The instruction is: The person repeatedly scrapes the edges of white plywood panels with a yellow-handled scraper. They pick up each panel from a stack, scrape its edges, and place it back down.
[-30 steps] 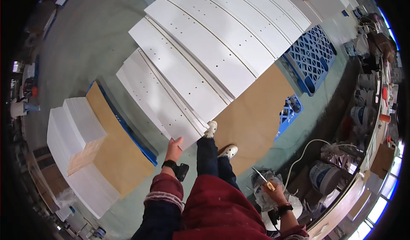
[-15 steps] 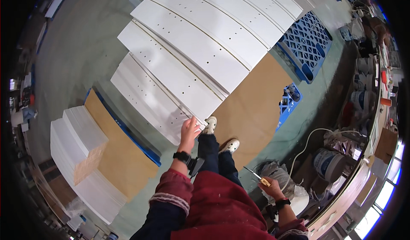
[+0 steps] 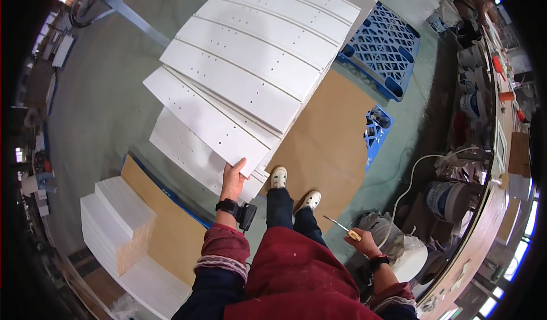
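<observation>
My left hand (image 3: 232, 180) is closed on the near corner of a white drilled panel (image 3: 202, 118), its thumb lying on top and its other fingers partly hidden. That panel lies askew over another white panel (image 3: 185, 149) lower down. Beyond it, several more white panels (image 3: 239, 61) with rows of small holes overlap like steps. Out to the right, my right hand (image 3: 364, 243) is wrapped round the yellow handle of a screwdriver (image 3: 353, 235). Its thin metal shaft points up and left, apart from the panels.
A brown board (image 3: 325, 126) lies under my feet, beside blue plastic pallets (image 3: 384, 46). White panels are stacked (image 3: 122, 220) at lower left on another brown board. Buckets (image 3: 447, 199), a pale hose (image 3: 409, 183) and a long bench (image 3: 467, 257) line the right side.
My left hand has taken hold of a panel's corner and shifted slightly left and down. My right hand still holds the screwdriver. The whole view has turned a little.
</observation>
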A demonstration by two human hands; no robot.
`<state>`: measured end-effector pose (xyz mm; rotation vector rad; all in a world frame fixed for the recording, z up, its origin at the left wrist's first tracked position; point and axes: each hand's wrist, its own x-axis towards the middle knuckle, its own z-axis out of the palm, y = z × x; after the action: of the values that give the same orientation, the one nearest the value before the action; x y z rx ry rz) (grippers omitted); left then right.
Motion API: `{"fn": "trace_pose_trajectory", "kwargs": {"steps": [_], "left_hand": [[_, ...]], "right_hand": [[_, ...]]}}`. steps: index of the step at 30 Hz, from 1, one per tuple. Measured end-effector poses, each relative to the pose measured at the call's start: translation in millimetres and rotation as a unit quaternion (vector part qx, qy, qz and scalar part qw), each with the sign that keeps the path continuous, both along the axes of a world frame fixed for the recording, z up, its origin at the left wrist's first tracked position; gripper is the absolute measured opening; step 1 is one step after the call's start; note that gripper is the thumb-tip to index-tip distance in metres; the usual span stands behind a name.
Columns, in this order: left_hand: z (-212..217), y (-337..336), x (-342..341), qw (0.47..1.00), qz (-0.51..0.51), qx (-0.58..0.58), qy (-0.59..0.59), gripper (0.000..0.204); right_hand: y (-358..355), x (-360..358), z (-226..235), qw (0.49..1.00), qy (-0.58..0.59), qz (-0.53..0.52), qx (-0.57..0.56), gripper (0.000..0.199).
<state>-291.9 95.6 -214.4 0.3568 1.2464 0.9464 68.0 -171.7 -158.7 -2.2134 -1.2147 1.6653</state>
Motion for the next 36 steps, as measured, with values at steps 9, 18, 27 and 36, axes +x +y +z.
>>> {"fn": "trace_pose_trajectory", "kwargs": {"steps": [9, 18, 27, 36], "left_hand": [[144.3, -54.4, -44.4, 0.987, 0.140, 0.070, 0.022, 0.047], [274.1, -160.3, -39.0, 0.961, -0.188, 0.107, 0.174, 0.056], [298.2, -142.3, 38.5, 0.875, -0.471, 0.001, 0.110, 0.054], [246.3, -116.2, 104.3, 0.866, -0.457, -0.145, -0.140, 0.047]], "right_hand": [[33.6, 6.4, 72.6, 0.951, 0.015, 0.044, 0.304, 0.030], [69.2, -2.7, 141.0, 0.916, 0.011, 0.245, 0.319, 0.027], [56.5, 83.7, 172.4, 0.901, -0.126, 0.098, 0.403, 0.010], [-70.1, 89.6, 135.4, 0.949, -0.095, -0.146, 0.263, 0.015]]}}
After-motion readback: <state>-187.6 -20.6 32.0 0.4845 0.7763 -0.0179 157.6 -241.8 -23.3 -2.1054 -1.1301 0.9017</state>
